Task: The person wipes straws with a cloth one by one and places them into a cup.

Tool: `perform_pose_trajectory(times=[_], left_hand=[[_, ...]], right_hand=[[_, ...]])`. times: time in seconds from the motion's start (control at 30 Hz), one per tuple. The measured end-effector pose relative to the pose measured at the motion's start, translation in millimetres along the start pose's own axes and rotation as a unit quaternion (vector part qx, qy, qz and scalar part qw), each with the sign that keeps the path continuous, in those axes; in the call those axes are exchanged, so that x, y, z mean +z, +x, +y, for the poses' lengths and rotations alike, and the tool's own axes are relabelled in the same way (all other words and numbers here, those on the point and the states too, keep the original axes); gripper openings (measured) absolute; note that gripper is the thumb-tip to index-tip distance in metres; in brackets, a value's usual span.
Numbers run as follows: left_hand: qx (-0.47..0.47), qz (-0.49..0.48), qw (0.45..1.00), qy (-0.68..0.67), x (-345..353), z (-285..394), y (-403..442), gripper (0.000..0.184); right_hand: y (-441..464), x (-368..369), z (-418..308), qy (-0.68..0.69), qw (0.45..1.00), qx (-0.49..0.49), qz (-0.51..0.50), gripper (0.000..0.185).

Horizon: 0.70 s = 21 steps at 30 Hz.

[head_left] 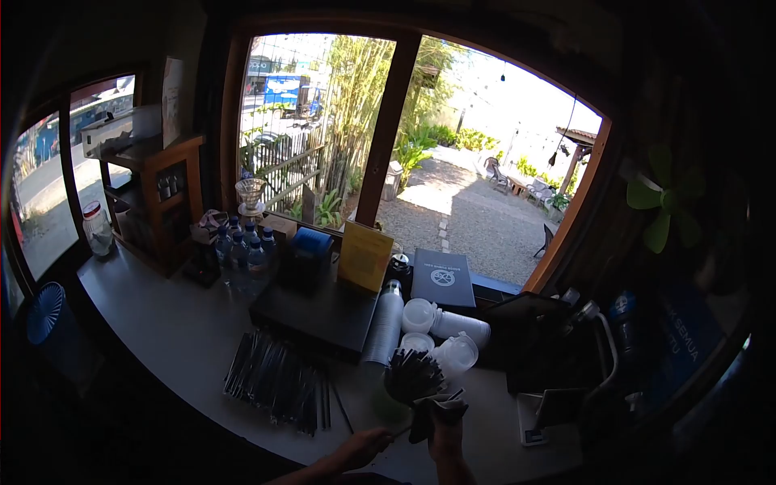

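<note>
Low in the view, my left hand [365,446] is closed on one end of a thin straw [401,432]. The straw's other end runs to a dark cloth [423,420] that my right hand [447,428] grips, bunched in its fingers. Just beyond the cloth, a bunch of black straws [412,373] stands in a greenish container [388,404]. On the counter to the left lies a wide pile of dark straws [275,384], with a few loose ones at its right side. Shadow hides the finer detail of my fingers.
Stacked plastic cups [384,323] and round lids [419,315] sit behind the container. A black box [315,315] carries a yellow sign [365,257]. Water bottles [240,255] stand at the left, a small white device [531,420] at the right. A dark menu folder [442,277] leans by the window.
</note>
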<state>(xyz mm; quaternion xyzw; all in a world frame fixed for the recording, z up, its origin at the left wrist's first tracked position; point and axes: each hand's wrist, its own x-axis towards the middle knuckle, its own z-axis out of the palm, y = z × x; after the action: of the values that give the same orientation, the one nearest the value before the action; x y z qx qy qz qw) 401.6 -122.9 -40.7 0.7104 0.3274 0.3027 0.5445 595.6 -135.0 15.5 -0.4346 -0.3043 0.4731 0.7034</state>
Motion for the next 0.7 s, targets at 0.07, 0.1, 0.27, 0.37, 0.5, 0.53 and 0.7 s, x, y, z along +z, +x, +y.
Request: perform_pose_trajectory(times=[0.07,0.1,0.27,0.37,0.5,0.53,0.7], left_hand=[[-0.003,-0.002,1.0,-0.001,-0.3,-1.1,2.3,0.024],[-0.008,0.002,1.0,-0.008,-0.4,-1.3,3.5,0.024],[0.079,-0.025,0.979,-0.187,10.7,-27.9,21.7,0.023],[-0.041,-0.026,0.968,-0.247,13.7,-28.8,19.6,0.023],[-0.021,-0.032,0.999,-0.02,10.1,-9.7,5.2,0.024],[-0.028,-0.033,0.999,-0.03,12.3,-16.7,5.7,0.023],[0.048,-0.04,0.985,-0.163,11.7,-29.2,11.2,0.022]], right_hand=[[3.3,1.5,-12.2,-0.003,1.0,-0.021,0.0,0.018],[1.7,1.3,-13.0,-0.026,0.999,-0.007,-0.044,0.019],[-14.1,1.8,1.3,-0.089,0.964,0.089,-0.235,0.024],[-6.9,-1.1,-12.1,-0.019,0.985,0.031,-0.168,0.029],[-0.7,-9.9,-46.2,-0.058,0.992,-0.011,-0.115,0.022],[-0.8,-15.0,-36.6,-0.158,0.975,-0.069,-0.139,0.022],[-35.5,11.7,-2.6,-0.044,0.99,0.06,-0.12,0.028]])
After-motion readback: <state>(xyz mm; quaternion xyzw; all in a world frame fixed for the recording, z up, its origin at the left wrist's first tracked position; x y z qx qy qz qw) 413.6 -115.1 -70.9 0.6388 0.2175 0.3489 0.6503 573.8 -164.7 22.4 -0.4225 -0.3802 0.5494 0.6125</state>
